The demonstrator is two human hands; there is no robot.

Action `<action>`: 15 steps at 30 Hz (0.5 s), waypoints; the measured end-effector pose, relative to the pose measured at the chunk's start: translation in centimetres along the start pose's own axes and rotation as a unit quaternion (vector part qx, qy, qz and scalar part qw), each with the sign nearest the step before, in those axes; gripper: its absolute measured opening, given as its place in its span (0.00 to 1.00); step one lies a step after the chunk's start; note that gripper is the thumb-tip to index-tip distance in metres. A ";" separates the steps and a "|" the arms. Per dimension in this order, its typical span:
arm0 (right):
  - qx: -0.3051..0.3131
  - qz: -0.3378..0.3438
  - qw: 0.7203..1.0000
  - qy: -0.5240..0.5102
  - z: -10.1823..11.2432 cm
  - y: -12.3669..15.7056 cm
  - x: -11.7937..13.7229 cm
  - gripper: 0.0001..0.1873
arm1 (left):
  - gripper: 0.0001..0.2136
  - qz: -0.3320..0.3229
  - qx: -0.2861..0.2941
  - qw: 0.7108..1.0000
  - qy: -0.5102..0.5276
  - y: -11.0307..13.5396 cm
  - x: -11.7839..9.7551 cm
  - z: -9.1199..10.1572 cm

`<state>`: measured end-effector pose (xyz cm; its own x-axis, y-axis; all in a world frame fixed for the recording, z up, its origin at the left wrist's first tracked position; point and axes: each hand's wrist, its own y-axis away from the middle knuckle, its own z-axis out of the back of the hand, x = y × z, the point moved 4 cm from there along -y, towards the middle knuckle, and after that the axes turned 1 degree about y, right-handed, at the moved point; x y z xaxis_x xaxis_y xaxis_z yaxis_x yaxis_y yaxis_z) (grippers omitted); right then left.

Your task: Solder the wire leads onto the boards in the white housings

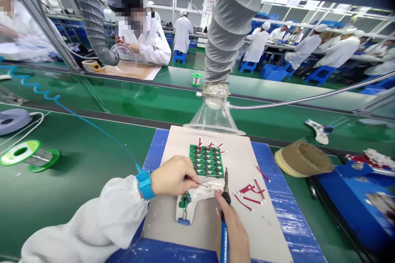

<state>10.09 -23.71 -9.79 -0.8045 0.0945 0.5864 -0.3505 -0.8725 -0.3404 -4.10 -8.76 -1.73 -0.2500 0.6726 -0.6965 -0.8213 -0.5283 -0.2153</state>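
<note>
My left hand (174,174), with a blue wrist strap (145,184), is closed in a pinch on a thin dark strand (202,185); whether it is wire or a tool tip I cannot tell. The strand points at the right end of a white plastic housing (197,197). Inside the housing's lower left sit a small green board (185,200) and a blue end piece (184,221). A soldering iron (224,230) is gripped in my right hand (236,228), its tip upward. That hand's fingertips are at the housing's right end. Just beyond lies a green circuit panel (206,162).
Short red wires (251,191) lie on the pale board (265,234) at right. A clear fume hood (214,117) hangs beyond the panel. Solder spool (21,154) stands left; a brown tape roll (304,158) and blue device (358,201) are right. A co-worker (142,41) sits opposite.
</note>
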 end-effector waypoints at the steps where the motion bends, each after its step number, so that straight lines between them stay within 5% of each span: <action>1: 0.008 0.013 1.000 -0.003 -0.1 0.1 0.0 0.22 | 0.06 -0.006 0.007 1.000 -0.013 -0.1 -0.4 0.3; 7: 0.050 0.056 0.997 0.022 -0.6 0.4 0.0 0.30 | 0.09 -0.024 0.075 0.991 -0.110 -0.1 -2.1 0.6; 11: 0.063 0.069 0.995 0.045 -0.7 0.4 0.2 0.31 | 0.08 0.103 0.082 0.985 -0.111 -0.2 -1.8 -0.2; 15: 0.077 0.048 0.995 0.028 -0.7 0.5 0.3 0.30 | 0.07 0.227 0.038 0.973 -0.001 -0.4 -1.0 -2.1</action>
<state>9.40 -23.77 -10.28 -0.8581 0.0305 0.5126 -0.1964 -0.9418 -0.2727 -2.46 -10.34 -2.41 -0.5972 0.3804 -0.7062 -0.6616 -0.7314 0.1655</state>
